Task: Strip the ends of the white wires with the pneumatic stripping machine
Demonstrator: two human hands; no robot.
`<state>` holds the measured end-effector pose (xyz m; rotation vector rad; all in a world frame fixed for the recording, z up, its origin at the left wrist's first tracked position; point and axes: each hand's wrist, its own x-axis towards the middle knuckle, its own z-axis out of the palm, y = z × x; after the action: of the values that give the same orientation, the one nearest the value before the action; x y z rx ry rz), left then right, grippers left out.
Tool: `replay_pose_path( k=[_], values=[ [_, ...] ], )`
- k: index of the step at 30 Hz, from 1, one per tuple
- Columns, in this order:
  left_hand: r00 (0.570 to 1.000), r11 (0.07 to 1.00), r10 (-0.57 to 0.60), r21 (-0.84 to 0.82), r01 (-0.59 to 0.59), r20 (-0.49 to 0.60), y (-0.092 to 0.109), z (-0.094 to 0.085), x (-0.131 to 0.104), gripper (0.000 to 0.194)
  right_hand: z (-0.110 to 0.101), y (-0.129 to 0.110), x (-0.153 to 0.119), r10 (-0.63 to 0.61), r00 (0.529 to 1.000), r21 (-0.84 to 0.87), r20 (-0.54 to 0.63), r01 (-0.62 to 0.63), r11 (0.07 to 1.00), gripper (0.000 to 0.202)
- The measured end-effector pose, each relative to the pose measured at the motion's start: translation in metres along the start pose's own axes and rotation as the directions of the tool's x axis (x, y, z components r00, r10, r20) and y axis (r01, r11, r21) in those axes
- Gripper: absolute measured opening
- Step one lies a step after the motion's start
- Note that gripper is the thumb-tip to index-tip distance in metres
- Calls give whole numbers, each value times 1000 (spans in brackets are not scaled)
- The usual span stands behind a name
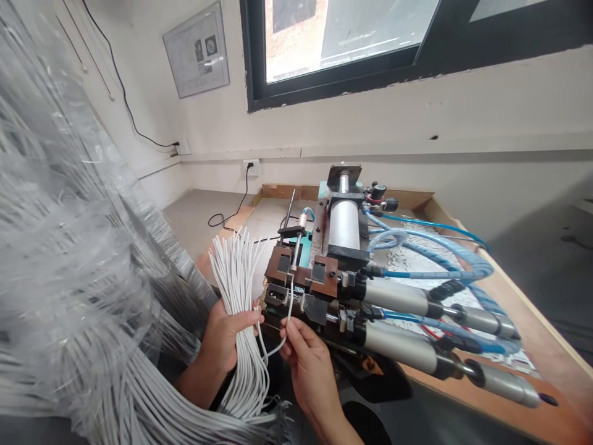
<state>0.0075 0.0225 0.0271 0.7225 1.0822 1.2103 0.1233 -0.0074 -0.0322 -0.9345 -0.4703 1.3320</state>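
My left hand (227, 334) is wrapped round a thick bundle of white cables (238, 290), whose cut ends fan out above the fist. Between the fingertips of my right hand (306, 358) is a single white cable (291, 303). Its upper end reaches up into the brown jaw blocks (281, 262) of a pneumatic machine (343, 225). Below the pinch this cable curves back to the left toward the bundle. Whether the jaws touch the cable end cannot be made out.
Plastic-wrapped cables (83, 278) hang in a large mass on the left. Two horizontal air cylinders (398, 296) and blue hoses (445, 272) extend right from the machine. White scraps (426, 247) lie in the wooden-edged tray (472, 241). A black power cord (245, 198) runs to a wall socket.
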Motion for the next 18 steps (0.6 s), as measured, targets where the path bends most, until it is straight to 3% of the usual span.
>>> replay_pose_path(
  k=[4,7,11,15,18],
  values=[
    [996,998,-40,43,37,75,-3,-6,-4,19,-7,1,-19,-86,991,-267,107,111,957,22],
    [988,997,-73,20,71,138,-6,-10,-10,21,-10,3,-30,-65,983,-339,174,121,933,22],
    [979,998,-58,-23,64,197,-6,-12,-21,22,-11,6,-39,104,952,-252,287,-29,967,27],
    [983,1000,0,5,-1,181,-4,-13,-29,11,-9,8,-46,206,909,-201,363,-140,970,32],
    [983,1000,9,-23,-5,184,-5,-16,-31,15,-9,10,-50,270,876,-200,398,-205,958,35]
  ],
)
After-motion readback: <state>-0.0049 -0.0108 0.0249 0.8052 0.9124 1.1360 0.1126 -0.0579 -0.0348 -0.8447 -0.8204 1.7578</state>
